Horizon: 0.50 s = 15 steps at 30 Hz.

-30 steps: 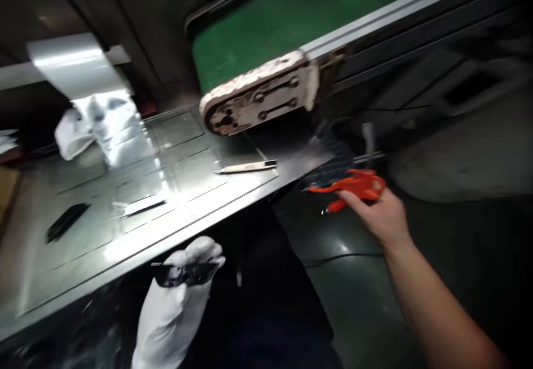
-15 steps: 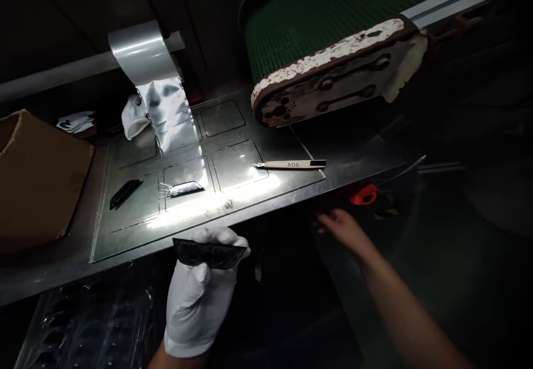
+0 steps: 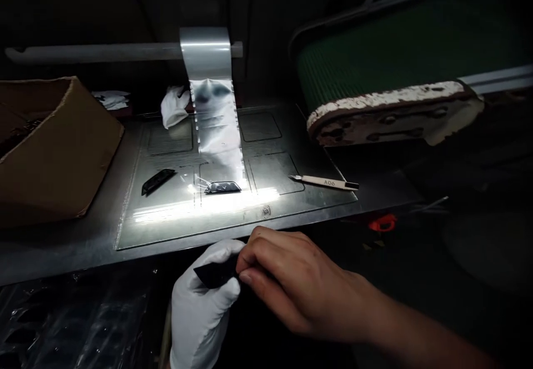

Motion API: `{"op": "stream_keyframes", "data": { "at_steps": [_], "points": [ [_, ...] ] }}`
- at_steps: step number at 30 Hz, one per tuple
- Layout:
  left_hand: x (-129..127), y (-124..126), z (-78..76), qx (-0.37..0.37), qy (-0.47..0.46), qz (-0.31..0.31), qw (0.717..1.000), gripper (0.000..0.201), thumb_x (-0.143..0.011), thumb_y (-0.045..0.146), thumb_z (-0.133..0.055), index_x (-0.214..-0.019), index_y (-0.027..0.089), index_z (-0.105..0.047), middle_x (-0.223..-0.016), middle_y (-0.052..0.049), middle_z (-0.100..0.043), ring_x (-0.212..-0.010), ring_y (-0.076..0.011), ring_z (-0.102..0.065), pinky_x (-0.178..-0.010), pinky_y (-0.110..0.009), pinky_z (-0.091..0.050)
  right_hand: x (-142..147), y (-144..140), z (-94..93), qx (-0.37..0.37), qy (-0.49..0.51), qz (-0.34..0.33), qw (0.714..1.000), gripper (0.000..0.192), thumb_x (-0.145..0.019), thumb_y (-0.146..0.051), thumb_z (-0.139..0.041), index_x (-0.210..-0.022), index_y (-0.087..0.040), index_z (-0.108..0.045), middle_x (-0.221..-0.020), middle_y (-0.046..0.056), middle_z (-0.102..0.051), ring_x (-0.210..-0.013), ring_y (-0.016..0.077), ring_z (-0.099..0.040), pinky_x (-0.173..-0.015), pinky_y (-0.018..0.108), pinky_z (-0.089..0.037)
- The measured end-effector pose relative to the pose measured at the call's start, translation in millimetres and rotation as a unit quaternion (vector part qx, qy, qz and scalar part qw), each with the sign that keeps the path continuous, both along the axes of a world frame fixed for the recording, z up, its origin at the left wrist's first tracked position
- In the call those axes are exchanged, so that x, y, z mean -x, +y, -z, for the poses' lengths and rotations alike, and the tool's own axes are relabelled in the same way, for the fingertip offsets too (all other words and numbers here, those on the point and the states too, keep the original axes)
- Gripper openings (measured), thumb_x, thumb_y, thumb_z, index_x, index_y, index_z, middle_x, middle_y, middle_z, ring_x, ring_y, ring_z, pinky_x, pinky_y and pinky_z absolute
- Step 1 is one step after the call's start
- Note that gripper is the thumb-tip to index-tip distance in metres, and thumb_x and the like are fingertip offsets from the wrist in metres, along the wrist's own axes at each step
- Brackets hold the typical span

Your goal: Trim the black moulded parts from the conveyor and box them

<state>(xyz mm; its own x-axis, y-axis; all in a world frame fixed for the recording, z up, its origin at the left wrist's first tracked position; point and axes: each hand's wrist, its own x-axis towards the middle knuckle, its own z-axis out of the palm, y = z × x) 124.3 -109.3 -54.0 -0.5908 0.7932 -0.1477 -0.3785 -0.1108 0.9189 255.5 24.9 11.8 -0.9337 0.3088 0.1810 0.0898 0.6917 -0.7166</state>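
While the white-gloved left hand (image 3: pixel 200 305) grips a thin, dark, slanted-end piece (image 3: pixel 213 274) lengthwise left-to-right, the bare right hand (image 3: pixel 297 280) apparently pinches that piece's right end.

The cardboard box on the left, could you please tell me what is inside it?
The cardboard box shows dim brownish material inside, too dark to identify; its near wall hides whatever lies deeper.

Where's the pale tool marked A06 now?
In the head view's right half, the tool lies across the right edge of the sheet, nearer than the green conveyor.
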Motion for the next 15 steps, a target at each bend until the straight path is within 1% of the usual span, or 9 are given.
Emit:
{"op": "stream_keyframes", "data": {
  "at_steps": [3, 5, 7, 8, 10, 11, 13, 15],
  "points": [
    [10.4, 0.8, -2.1, 0.041, 0.009, -0.060, 0.997, 0.028, -0.075, 0.032, -0.091, -0.102, 0.026, -0.083, -0.101, -0.003, -0.083, -0.094, -0.0235, -0.078, -0.087, -0.028, -0.064, 21.1, 4.1, 2.1, -0.046, -0.032, -0.027, 0.998, 0.014, -0.106, -0.025, -0.048, -0.101, -0.018, -0.059, -0.095, 0.005, -0.065, -0.078, 0.0151, -0.058, -0.069, 0.028, -0.049],
    [19.0, 6.0, -6.6, 0.095, 0.033, -0.086, 0.991, 0.034, -0.074, 0.039, -0.092, -0.103, 0.024, -0.083, -0.102, -0.005, -0.083, -0.097, -0.0273, -0.079, -0.089, -0.032, -0.065, 38.6, 12.1, 2.7, -0.086, -0.037, -0.032, 0.995, 0.018, -0.108, -0.026, -0.043, -0.102, -0.018, -0.058, -0.096, 0.006, -0.064, -0.078, 0.0155, -0.057, -0.069, 0.029, -0.048],
    [29.9, 13.6, -13.3, 0.144, 0.067, -0.091, 0.983, 0.043, -0.076, 0.042, -0.090, -0.114, 0.025, -0.081, -0.111, -0.006, -0.082, -0.103, -0.0301, -0.078, -0.093, -0.036, -0.065, 57.6, 28.4, 3.4, -0.121, -0.042, -0.020, 0.992, 0.021, -0.109, -0.028, -0.040, -0.104, -0.018, -0.058, -0.096, 0.006, -0.064, -0.077, 0.0159, -0.057, -0.068, 0.029, -0.046],
    [36.0, 17.6, -16.8, 0.150, 0.079, -0.097, 0.981, 0.046, -0.080, 0.043, -0.087, -0.122, 0.026, -0.078, -0.117, -0.006, -0.081, -0.108, -0.0304, -0.077, -0.095, -0.037, -0.064, 67.0, 39.5, 3.7, -0.144, -0.048, -0.005, 0.988, 0.022, -0.109, -0.028, -0.040, -0.105, -0.017, -0.058, -0.097, 0.006, -0.064, -0.077, 0.0163, -0.058, -0.066, 0.030, -0.045],
    [48.6, 24.9, -22.6, 0.140, 0.100, -0.132, 0.976, 0.047, -0.088, 0.042, -0.081, -0.132, 0.031, -0.072, -0.130, -0.005, -0.076, -0.118, -0.0292, -0.073, -0.102, -0.039, -0.062, 83.6, 64.5, 4.4, -0.206, -0.084, 0.037, 0.974, 0.022, -0.110, -0.028, -0.039, -0.106, -0.017, -0.058, -0.099, 0.006, -0.065, -0.078, 0.0178, -0.059, -0.063, 0.030, -0.039],
    [54.6, 27.9, -24.3, 0.135, 0.122, -0.156, 0.971, 0.044, -0.091, 0.041, -0.078, -0.133, 0.033, -0.071, -0.134, -0.004, -0.074, -0.123, -0.0281, -0.071, -0.106, -0.040, -0.059, 90.4, 76.6, 4.8, -0.239, -0.112, 0.055, 0.963, 0.023, -0.110, -0.028, -0.039, -0.107, -0.017, -0.059, -0.100, 0.006, -0.065, -0.078, 0.0186, -0.060, -0.061, 0.030, -0.036],
    [64.9, 32.4, -24.7, 0.141, 0.186, -0.185, 0.955, 0.034, -0.094, 0.039, -0.075, -0.127, 0.033, -0.074, -0.135, -0.002, -0.073, -0.129, -0.0269, -0.066, -0.115, -0.042, -0.052, 100.7, 96.1, 6.7, -0.295, -0.165, 0.068, 0.939, 0.026, -0.110, -0.029, -0.038, -0.107, -0.017, -0.060, -0.100, 0.007, -0.066, -0.079, 0.0202, -0.061, -0.058, 0.031, -0.030],
    [71.6, 35.3, -22.4, 0.162, 0.245, -0.191, 0.937, 0.027, -0.095, 0.038, -0.073, -0.121, 0.031, -0.077, -0.135, -0.001, -0.073, -0.131, -0.0255, -0.064, -0.120, -0.041, -0.047, 107.9, 107.0, 10.6, -0.324, -0.204, 0.062, 0.922, 0.028, -0.111, -0.028, -0.036, -0.107, -0.015, -0.061, -0.100, 0.008, -0.067, -0.079, 0.0208, -0.063, -0.056, 0.032, -0.027]
  ]
}}
